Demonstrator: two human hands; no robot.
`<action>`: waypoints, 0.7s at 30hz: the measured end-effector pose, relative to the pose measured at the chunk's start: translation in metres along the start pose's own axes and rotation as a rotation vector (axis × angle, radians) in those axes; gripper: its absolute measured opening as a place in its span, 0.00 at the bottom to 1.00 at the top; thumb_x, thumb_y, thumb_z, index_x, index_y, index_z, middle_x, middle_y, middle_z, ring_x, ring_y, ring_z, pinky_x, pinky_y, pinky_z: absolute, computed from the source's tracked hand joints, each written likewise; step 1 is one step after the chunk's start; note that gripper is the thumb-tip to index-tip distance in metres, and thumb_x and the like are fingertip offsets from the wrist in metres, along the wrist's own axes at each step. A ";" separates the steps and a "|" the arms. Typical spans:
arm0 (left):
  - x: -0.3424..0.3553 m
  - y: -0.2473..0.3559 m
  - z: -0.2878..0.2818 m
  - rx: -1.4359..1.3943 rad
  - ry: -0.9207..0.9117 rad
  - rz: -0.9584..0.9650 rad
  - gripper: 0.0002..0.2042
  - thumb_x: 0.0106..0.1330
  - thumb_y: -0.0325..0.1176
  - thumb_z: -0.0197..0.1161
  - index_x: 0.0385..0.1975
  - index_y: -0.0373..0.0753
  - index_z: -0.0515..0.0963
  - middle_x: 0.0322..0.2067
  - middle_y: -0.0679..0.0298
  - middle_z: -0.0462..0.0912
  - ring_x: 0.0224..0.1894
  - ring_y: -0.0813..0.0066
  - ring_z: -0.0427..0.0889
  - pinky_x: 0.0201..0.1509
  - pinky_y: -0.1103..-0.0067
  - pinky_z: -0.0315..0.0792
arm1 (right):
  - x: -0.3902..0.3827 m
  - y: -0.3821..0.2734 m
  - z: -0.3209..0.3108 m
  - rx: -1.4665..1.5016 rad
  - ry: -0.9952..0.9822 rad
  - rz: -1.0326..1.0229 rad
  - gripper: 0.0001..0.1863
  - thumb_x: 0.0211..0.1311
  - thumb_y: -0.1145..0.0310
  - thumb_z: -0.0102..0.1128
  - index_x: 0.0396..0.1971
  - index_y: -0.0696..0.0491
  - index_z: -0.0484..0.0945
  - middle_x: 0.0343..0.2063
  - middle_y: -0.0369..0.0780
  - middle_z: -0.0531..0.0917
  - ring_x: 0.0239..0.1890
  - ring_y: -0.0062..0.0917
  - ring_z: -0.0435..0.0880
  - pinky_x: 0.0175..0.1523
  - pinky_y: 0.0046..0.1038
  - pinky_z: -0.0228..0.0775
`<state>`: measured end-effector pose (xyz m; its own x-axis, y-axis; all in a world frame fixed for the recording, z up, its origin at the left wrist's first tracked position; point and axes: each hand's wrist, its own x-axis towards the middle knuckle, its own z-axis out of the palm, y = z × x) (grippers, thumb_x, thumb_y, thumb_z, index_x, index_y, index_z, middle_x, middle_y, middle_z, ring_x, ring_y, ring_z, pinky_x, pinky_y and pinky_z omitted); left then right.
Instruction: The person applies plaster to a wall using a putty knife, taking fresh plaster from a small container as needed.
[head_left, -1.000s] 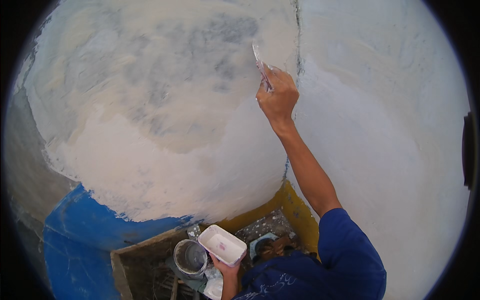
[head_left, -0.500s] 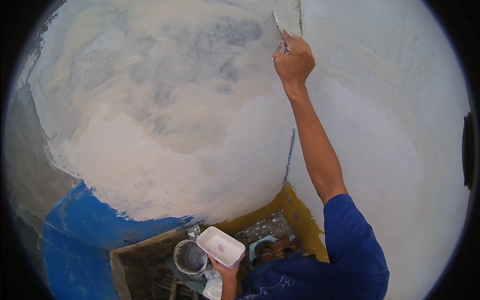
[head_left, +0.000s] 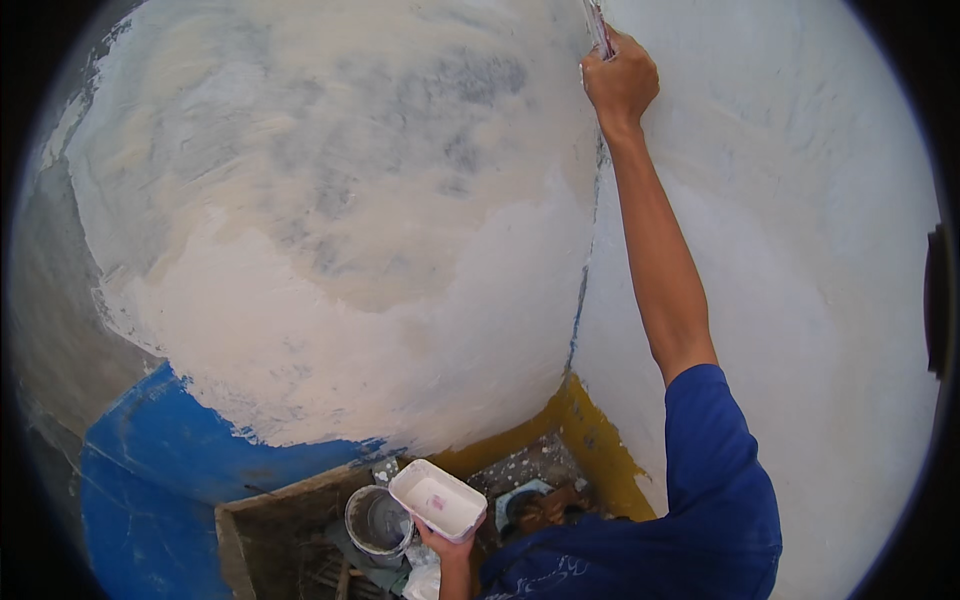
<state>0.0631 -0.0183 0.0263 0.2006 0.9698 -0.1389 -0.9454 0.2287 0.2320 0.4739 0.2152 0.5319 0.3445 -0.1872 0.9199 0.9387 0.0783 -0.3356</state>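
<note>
High up by the inside corner, my right hand (head_left: 622, 82) is closed round a putty knife (head_left: 601, 36) whose blade points upward and runs off the top edge. The far end of the blade is out of view. Much of the left wall (head_left: 300, 350) bears pale filler with grey showing through. My left hand (head_left: 447, 545) holds a white rectangular plastic tub (head_left: 462, 510) low down, its open top facing up; a thin pale residue with a pinkish patch shows on the bottom. My fingers are partly hidden beneath the tub.
Beside the tub stands a bucket (head_left: 364, 528) with grey residue, by a rough wooden box (head_left: 232, 550) holding sticks. Bare blue (head_left: 180, 450) and yellow (head_left: 600, 435) paint edges the lower walls. A dark line (head_left: 578, 315) follows the corner; the right wall (head_left: 800, 300) is whitish.
My right hand has moved up and to the right with the putty knife, toward the corner. The tub in my left hand has stayed nearly in place.
</note>
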 end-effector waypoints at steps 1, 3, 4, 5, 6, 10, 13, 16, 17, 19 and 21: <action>-0.001 0.000 -0.001 0.001 0.006 0.002 0.32 0.67 0.61 0.47 0.64 0.45 0.63 0.59 0.60 0.72 0.60 0.52 0.72 0.62 0.50 0.66 | 0.002 0.000 0.001 -0.050 -0.028 0.011 0.18 0.43 0.73 0.59 0.39 0.49 0.85 0.25 0.38 0.82 0.30 0.34 0.80 0.33 0.36 0.72; -0.005 0.001 -0.005 -0.047 0.069 -0.011 0.32 0.67 0.61 0.46 0.63 0.45 0.63 0.59 0.60 0.72 0.59 0.52 0.72 0.62 0.50 0.66 | -0.015 -0.009 0.000 -0.033 -0.065 -0.094 0.19 0.43 0.73 0.59 0.39 0.48 0.85 0.27 0.37 0.83 0.30 0.34 0.80 0.33 0.36 0.73; -0.007 0.002 -0.010 -0.047 0.070 -0.009 0.32 0.67 0.61 0.46 0.63 0.45 0.63 0.59 0.60 0.72 0.59 0.52 0.72 0.62 0.50 0.66 | -0.030 -0.019 0.001 -0.011 -0.106 -0.197 0.20 0.42 0.74 0.59 0.40 0.46 0.85 0.28 0.37 0.83 0.31 0.34 0.81 0.33 0.35 0.73; -0.005 0.000 -0.016 -0.049 0.089 -0.009 0.32 0.67 0.61 0.46 0.64 0.46 0.63 0.59 0.60 0.72 0.60 0.52 0.72 0.61 0.50 0.66 | -0.046 -0.023 0.003 0.026 -0.035 -0.286 0.22 0.40 0.76 0.59 0.40 0.44 0.85 0.31 0.35 0.84 0.31 0.33 0.81 0.33 0.33 0.74; -0.006 0.000 -0.020 -0.053 0.116 0.007 0.32 0.67 0.61 0.46 0.64 0.46 0.63 0.59 0.60 0.72 0.60 0.52 0.72 0.61 0.50 0.66 | -0.063 -0.042 -0.003 0.089 -0.097 -0.287 0.20 0.41 0.77 0.59 0.38 0.46 0.85 0.31 0.35 0.85 0.31 0.32 0.80 0.32 0.30 0.74; -0.002 -0.001 -0.012 -0.022 0.060 -0.027 0.32 0.67 0.61 0.46 0.64 0.46 0.63 0.59 0.60 0.72 0.60 0.52 0.72 0.61 0.49 0.66 | -0.070 -0.042 -0.019 0.244 -0.090 -0.286 0.16 0.44 0.76 0.59 0.36 0.50 0.85 0.26 0.35 0.84 0.29 0.32 0.80 0.32 0.32 0.73; -0.001 -0.003 -0.005 -0.051 0.079 0.001 0.32 0.67 0.60 0.47 0.64 0.46 0.62 0.59 0.60 0.72 0.60 0.52 0.72 0.61 0.49 0.66 | -0.031 -0.011 -0.021 0.086 -0.019 -0.182 0.16 0.44 0.76 0.58 0.37 0.49 0.85 0.28 0.35 0.84 0.29 0.32 0.80 0.32 0.34 0.73; 0.000 -0.004 -0.004 -0.022 0.040 0.013 0.32 0.67 0.60 0.47 0.65 0.46 0.62 0.59 0.60 0.72 0.60 0.53 0.72 0.61 0.49 0.66 | -0.008 0.005 -0.010 -0.051 0.019 -0.145 0.17 0.45 0.75 0.58 0.38 0.49 0.85 0.29 0.35 0.85 0.29 0.33 0.80 0.32 0.34 0.73; 0.000 -0.004 -0.005 -0.036 0.048 0.002 0.32 0.67 0.60 0.48 0.65 0.46 0.62 0.60 0.60 0.72 0.60 0.53 0.72 0.62 0.49 0.66 | -0.014 0.006 -0.007 -0.053 0.021 -0.147 0.17 0.45 0.75 0.58 0.38 0.49 0.85 0.29 0.35 0.85 0.29 0.33 0.80 0.32 0.34 0.73; -0.001 -0.003 -0.007 -0.051 0.061 0.002 0.32 0.67 0.60 0.48 0.65 0.46 0.62 0.60 0.60 0.71 0.60 0.53 0.72 0.62 0.49 0.65 | -0.044 -0.018 -0.009 0.006 -0.098 -0.239 0.18 0.45 0.76 0.62 0.40 0.49 0.85 0.31 0.38 0.85 0.34 0.33 0.82 0.39 0.31 0.75; -0.002 -0.003 -0.010 -0.038 0.066 -0.006 0.32 0.67 0.60 0.48 0.65 0.46 0.62 0.61 0.60 0.71 0.61 0.52 0.71 0.63 0.49 0.65 | -0.074 -0.030 -0.010 0.131 -0.132 -0.336 0.20 0.44 0.78 0.62 0.40 0.48 0.85 0.32 0.37 0.86 0.34 0.31 0.83 0.38 0.29 0.75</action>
<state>0.0628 -0.0217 0.0166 0.1896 0.9604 -0.2039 -0.9536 0.2296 0.1947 0.4200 0.2165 0.4714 0.0058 -0.0967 0.9953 0.9870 0.1604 0.0099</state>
